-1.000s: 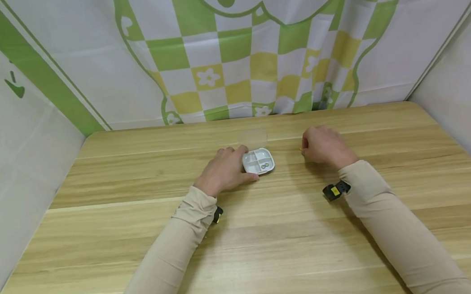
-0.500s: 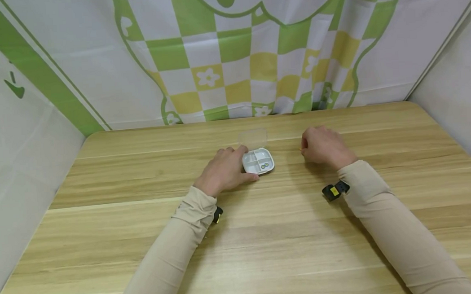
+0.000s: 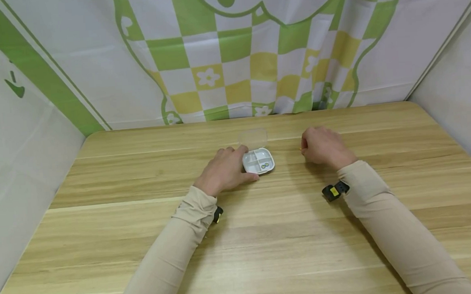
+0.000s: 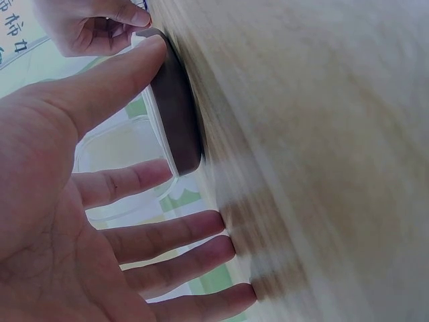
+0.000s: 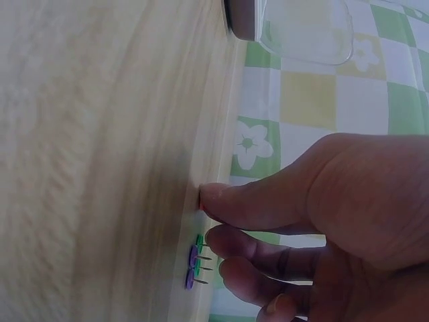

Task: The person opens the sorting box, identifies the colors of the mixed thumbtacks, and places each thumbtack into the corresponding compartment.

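A small white pill box [image 3: 252,167] with four compartments stands on the table, two small round pieces [image 3: 265,165] in its near right one. Its clear lid [image 3: 253,138] is folded back. My left hand [image 3: 225,170] holds the box between thumb and index finger; the left wrist view shows its dark side [image 4: 177,100], the other fingers touching the table. To the right, my right hand [image 3: 325,147] pinches a tiny orange-red piece at the tabletop, mostly hidden by the thumb. In the right wrist view, green and purple thumbtacks [image 5: 190,278] lie points up beside those fingers.
The wooden table [image 3: 242,254] ends at the back against a green, white and yellow checked cloth [image 3: 236,57]. White cloth walls [image 3: 458,79] stand on both sides. A black wrist device [image 3: 332,192] hangs under the right forearm, close to the tabletop.
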`<control>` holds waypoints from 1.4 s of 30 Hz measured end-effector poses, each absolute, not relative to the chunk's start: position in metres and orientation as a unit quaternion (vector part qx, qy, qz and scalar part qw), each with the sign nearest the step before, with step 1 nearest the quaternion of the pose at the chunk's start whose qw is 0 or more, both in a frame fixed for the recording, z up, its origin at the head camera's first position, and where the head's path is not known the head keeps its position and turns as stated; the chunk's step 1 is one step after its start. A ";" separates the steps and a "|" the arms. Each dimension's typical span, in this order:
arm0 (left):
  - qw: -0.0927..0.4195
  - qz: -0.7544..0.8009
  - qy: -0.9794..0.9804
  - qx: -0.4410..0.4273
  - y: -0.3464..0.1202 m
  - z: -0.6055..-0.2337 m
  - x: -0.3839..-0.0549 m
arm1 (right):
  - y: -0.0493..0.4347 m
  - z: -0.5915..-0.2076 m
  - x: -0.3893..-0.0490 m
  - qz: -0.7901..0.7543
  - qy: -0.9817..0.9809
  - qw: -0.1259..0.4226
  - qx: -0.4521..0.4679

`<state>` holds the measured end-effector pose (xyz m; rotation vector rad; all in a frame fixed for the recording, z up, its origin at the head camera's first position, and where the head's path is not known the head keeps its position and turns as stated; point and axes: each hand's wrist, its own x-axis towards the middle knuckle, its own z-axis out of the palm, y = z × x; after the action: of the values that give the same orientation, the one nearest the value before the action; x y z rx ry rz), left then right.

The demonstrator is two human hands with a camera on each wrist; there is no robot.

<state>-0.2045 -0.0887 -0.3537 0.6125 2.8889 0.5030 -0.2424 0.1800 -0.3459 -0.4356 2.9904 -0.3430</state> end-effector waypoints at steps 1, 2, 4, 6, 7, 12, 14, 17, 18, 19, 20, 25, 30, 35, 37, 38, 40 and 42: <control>0.073 0.168 0.962 0.205 -0.089 -0.354 -0.205 | 0.180 -0.346 -0.242 -0.112 0.982 0.049 -0.143; 0.073 0.167 0.962 0.205 -0.089 -0.354 -0.205 | 0.180 -0.346 -0.242 -0.111 0.982 0.048 -0.143; 0.075 0.167 0.962 0.204 -0.089 -0.353 -0.205 | 0.180 -0.346 -0.242 -0.110 0.982 0.046 -0.143; 0.076 0.167 0.962 0.204 -0.089 -0.352 -0.205 | 0.180 -0.346 -0.242 -0.110 0.982 0.047 -0.144; 0.077 0.168 0.961 0.204 -0.089 -0.352 -0.205 | 0.180 -0.346 -0.242 -0.110 0.982 0.048 -0.144; 0.078 0.171 0.960 0.208 -0.090 -0.351 -0.205 | 0.180 -0.345 -0.242 -0.111 0.982 0.054 -0.144; 0.079 0.173 0.959 0.210 -0.091 -0.351 -0.205 | 0.179 -0.345 -0.242 -0.111 0.982 0.055 -0.145; 0.079 0.183 0.956 0.215 -0.092 -0.351 -0.205 | 0.179 -0.345 -0.242 -0.111 0.981 0.054 -0.147; 0.079 0.186 0.955 0.216 -0.092 -0.350 -0.205 | 0.179 -0.345 -0.242 -0.111 0.981 0.054 -0.147; 0.080 0.189 0.955 0.216 -0.092 -0.350 -0.205 | 0.179 -0.345 -0.242 -0.110 0.981 0.054 -0.147; 0.081 0.192 0.954 0.216 -0.093 -0.349 -0.205 | 0.179 -0.345 -0.242 -0.111 0.982 0.054 -0.147; 0.089 0.200 0.951 0.216 -0.094 -0.348 -0.205 | 0.179 -0.345 -0.242 -0.111 0.982 0.053 -0.145; 0.091 0.200 0.951 0.217 -0.095 -0.348 -0.206 | 0.179 -0.345 -0.241 -0.112 0.981 0.052 -0.147; 0.085 0.190 0.954 0.216 -0.094 -0.349 -0.206 | 0.179 -0.345 -0.240 -0.113 0.981 0.048 -0.149; 0.083 0.187 0.955 0.214 -0.093 -0.350 -0.207 | 0.179 -0.345 -0.240 -0.113 0.981 0.047 -0.150; 0.083 0.186 0.955 0.214 -0.093 -0.350 -0.207 | 0.179 -0.345 -0.240 -0.112 0.981 0.048 -0.150; 0.083 0.185 0.956 0.213 -0.093 -0.350 -0.207 | 0.179 -0.345 -0.240 -0.112 0.981 0.049 -0.150; 0.082 0.184 0.956 0.212 -0.093 -0.350 -0.207 | 0.179 -0.345 -0.240 -0.111 0.981 0.048 -0.151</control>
<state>-0.2066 -0.0930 -0.3497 0.6338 2.8565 0.5483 -0.2405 0.1792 -0.3450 -0.4591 2.9924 -0.3384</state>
